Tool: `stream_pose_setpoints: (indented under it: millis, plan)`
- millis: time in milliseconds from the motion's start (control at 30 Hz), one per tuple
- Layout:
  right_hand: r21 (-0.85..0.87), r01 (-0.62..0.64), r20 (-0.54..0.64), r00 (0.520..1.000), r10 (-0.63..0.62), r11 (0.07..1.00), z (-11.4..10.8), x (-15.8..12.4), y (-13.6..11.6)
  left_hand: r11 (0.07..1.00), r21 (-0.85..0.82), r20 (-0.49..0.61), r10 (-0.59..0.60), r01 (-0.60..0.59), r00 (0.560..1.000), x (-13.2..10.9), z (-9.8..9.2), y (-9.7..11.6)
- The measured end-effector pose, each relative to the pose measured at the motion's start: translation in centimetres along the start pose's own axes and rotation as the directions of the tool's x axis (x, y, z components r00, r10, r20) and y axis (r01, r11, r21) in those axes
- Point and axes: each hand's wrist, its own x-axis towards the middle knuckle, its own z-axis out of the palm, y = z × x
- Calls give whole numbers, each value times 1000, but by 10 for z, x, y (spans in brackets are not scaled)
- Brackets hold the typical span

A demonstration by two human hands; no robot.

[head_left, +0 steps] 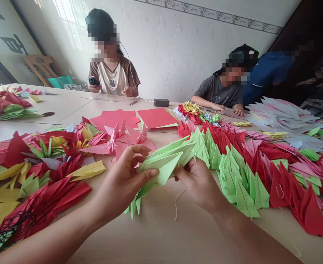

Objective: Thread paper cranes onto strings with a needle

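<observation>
A bunch of light green folded paper cranes (168,163) is held between my two hands over the table. My left hand (132,168) grips it from the left, thumb on the near face and fingers behind. At the right end my right hand (195,179) pinches the folded paper, its fingertips partly hidden. A white string (176,207) hangs or lies just below the bunch. Close to my right hand stand rows of green folded cranes (237,183) and red folded cranes (296,200). Pink paper cranes (114,139) with raised wings sit beyond my left hand.
Mixed folded paper (54,157) is heaped at the left, with black netting (10,227) near its front. Red paper sheets (157,118) lie ahead, before a small black box (161,102). Two people sit across the table (76,110). Pale folded paper (282,113) is piled at the right.
</observation>
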Motion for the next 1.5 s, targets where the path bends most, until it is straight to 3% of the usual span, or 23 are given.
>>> stream_pose_setpoints:
  millis: [167,367,433,567,667,767,867,1000,1067,1200,1267,1400,1500]
  plan:
    - [-81,8,84,996,-1,997,3,-5,-2,989,-114,20,-95,96,995,4,-3,3]
    - [-10,-8,-51,999,7,1000,2,-5,-1,933,-335,10,-135,130,991,5,-4,5]
    - [24,-70,-22,997,71,997,1,-6,0,927,-354,-5,-132,122,991,4,-2,6]
    - [-42,-129,94,987,132,991,5,-10,0,952,-276,20,-132,133,991,2,-1,5]
    - [-272,29,50,999,-16,962,9,-14,-2,977,-100,83,-182,190,980,1,-4,5]
    - [-413,152,28,988,-154,898,11,-17,-4,976,25,59,-216,215,975,1,-7,4]
    - [-293,39,43,999,-27,955,12,-15,-3,981,10,5,-194,193,981,0,-5,3]
    - [-45,-93,74,993,96,995,9,-11,1,978,9,61,-210,210,976,-1,-2,7]
    - [89,-134,82,988,127,987,7,-9,4,982,54,94,-184,180,978,0,-5,10]
    - [276,-191,23,981,192,942,-1,-5,5,984,178,109,-17,-3,994,8,-19,12]
    - [350,-202,-6,976,218,915,-4,-2,3,974,228,155,-44,7,987,11,-27,11]
    - [428,-196,-49,970,240,882,-5,1,-4,968,242,328,-146,66,933,12,-32,8]
    - [455,-186,-71,967,244,871,-5,1,-7,981,157,500,-177,113,848,10,-28,9]
